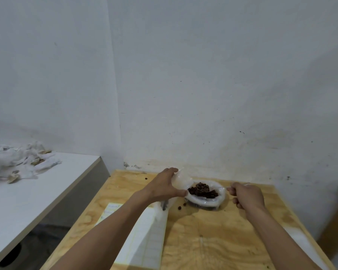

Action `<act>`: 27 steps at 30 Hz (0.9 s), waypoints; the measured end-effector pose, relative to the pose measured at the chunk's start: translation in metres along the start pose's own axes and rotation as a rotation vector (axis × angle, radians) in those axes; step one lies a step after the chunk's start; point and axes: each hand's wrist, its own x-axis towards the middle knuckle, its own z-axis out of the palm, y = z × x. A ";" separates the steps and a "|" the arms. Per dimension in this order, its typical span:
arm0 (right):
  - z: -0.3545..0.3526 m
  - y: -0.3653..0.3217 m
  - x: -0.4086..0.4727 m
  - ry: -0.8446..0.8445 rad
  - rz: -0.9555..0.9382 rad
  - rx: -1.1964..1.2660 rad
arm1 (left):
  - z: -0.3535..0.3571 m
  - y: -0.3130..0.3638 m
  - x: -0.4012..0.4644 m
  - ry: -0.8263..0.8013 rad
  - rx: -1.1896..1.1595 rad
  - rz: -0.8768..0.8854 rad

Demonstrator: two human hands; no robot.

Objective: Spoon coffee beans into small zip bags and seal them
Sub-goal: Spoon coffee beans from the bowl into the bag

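Observation:
A large clear plastic bag (219,197) with its rim rolled down stands near the far edge of the plywood table (213,240), holding dark coffee beans (209,193). A spoon (204,189) loaded with beans sits over the pile; its clear handle runs right to my right hand (246,195), which grips it. My left hand (164,185) pinches a small clear zip bag (180,179) between thumb and fingers, right beside the big bag's left rim. A few loose beans (180,207) lie on the wood in front.
A sheet of lined paper (144,240) lies on the table under my left forearm. One stray bean (146,178) rests near the back left corner. A white counter (47,184) to the left carries crumpled plastic wrapping (21,158). The wall stands close behind the table.

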 end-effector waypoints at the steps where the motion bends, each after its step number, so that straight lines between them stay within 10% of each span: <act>1: -0.002 -0.007 -0.002 -0.001 -0.016 0.017 | -0.002 -0.001 -0.001 0.001 -0.002 0.005; 27: 0.020 -0.056 -0.063 -0.078 -0.504 -0.110 | -0.019 -0.020 -0.005 0.051 -0.073 -0.105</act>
